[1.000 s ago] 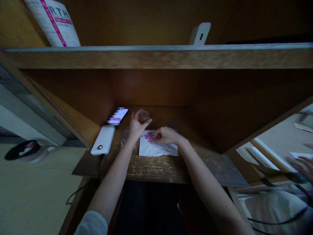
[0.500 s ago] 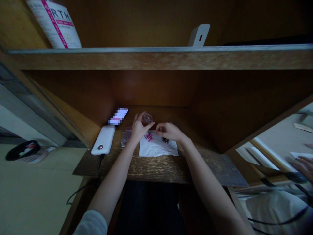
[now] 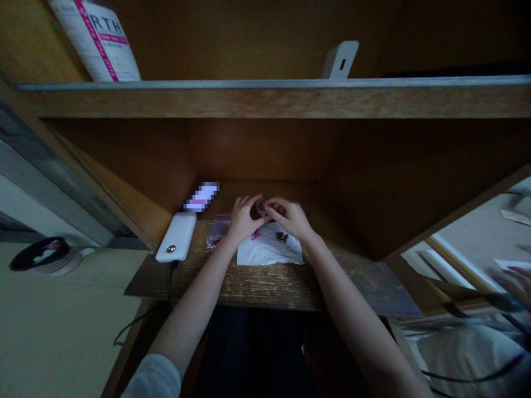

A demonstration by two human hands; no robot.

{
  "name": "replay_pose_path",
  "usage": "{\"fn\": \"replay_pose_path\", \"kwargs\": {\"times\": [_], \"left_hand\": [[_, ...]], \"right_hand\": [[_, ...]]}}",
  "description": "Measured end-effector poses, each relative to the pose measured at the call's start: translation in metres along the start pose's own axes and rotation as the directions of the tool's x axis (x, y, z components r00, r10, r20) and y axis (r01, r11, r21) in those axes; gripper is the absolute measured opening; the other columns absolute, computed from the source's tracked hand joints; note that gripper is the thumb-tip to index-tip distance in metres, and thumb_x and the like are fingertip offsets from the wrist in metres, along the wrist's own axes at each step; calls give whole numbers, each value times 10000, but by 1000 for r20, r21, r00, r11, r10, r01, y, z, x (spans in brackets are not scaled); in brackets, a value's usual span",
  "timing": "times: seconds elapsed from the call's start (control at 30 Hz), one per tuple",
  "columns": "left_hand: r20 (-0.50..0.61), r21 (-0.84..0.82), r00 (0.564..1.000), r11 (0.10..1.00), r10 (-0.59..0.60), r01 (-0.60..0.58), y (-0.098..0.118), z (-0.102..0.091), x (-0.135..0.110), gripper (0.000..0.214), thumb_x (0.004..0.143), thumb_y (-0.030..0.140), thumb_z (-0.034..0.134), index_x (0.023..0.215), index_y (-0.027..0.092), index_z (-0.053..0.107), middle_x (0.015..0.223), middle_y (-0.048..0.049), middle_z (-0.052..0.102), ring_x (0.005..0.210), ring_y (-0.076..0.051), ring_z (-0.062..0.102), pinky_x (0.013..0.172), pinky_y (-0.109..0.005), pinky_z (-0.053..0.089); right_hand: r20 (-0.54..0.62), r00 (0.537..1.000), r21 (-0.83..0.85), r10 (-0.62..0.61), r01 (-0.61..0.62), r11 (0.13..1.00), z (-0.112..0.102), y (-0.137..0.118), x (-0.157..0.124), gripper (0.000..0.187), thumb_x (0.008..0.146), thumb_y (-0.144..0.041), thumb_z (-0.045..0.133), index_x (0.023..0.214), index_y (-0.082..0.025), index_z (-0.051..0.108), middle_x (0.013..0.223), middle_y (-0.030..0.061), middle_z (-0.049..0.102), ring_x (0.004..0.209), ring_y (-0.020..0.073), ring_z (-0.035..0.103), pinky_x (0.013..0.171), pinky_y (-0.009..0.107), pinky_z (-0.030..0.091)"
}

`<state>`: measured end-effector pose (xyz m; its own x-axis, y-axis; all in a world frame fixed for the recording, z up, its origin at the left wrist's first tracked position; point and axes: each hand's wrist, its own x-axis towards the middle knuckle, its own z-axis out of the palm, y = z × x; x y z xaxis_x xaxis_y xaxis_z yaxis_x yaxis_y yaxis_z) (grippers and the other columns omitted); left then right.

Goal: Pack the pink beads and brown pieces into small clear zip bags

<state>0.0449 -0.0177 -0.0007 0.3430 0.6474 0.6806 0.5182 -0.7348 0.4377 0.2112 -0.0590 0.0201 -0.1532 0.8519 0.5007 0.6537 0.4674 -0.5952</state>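
My left hand (image 3: 243, 220) curls its thumb and fingers around a small clear round plastic thing (image 3: 261, 207), held just above the desk. Against its right side is my right hand (image 3: 292, 219), thumb and forefinger pinched together. A pinkish spot shows at those fingertips, too small to name. Below both hands lies a crumpled white tissue (image 3: 265, 255). On it are several pink beads (image 3: 255, 235), partly covered by my left hand, and a small dark metallic piece (image 3: 281, 237). A clear zip bag (image 3: 216, 229) with reddish bits inside lies left of the tissue.
A white power bank (image 3: 177, 237) with a black cable (image 3: 169, 284) lies at the left, a lit phone (image 3: 203, 196) behind it. A shelf edge (image 3: 265, 101) runs above, carrying a white bottle (image 3: 102, 44) and a white box (image 3: 340, 59). Another person's hand (image 3: 518, 279) shows far right.
My right hand has moved up from over the tissue to the clear round thing. My left hand has shifted slightly right, covering some beads, and the dark metallic piece is now uncovered.
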Motion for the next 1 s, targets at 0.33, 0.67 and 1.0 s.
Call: {"fn": "replay_pose_path", "kwargs": {"times": [0.33, 0.67, 1.0], "left_hand": [[5, 6, 1000, 1000, 16, -17, 3, -2, 0, 504, 746, 326, 714, 1208, 214, 548, 1160, -60, 635, 1043, -237, 535, 897, -381, 438], [-35, -22, 999, 1000, 1, -2, 7, -6, 0, 555, 724, 289, 712, 1232, 218, 501, 1203, -73, 599, 1092, -245, 521, 938, -398, 424], [-53, 4, 999, 1000, 11, -11, 7, -7, 0, 511, 735, 309, 703, 1189, 202, 497, 1132, -80, 605, 1038, -248, 518, 910, -393, 431]], "right_hand": [[37, 996, -138, -76, 80, 987, -3, -6, -1, 360, 945, -396, 437, 858, -175, 707, 864, 65, 670, 771, 166, 609, 690, 266, 429], [-1, 996, -5, -94, 94, 996, -4, -12, -1, 338, 916, -420, 488, 1042, -194, 707, 1041, 82, 666, 921, 200, 626, 802, 306, 474], [-43, 994, 112, -99, 103, 988, -2, -15, -2, 321, 886, -420, 537, 1053, -202, 703, 1063, 87, 657, 946, 207, 623, 789, 317, 485]]}}
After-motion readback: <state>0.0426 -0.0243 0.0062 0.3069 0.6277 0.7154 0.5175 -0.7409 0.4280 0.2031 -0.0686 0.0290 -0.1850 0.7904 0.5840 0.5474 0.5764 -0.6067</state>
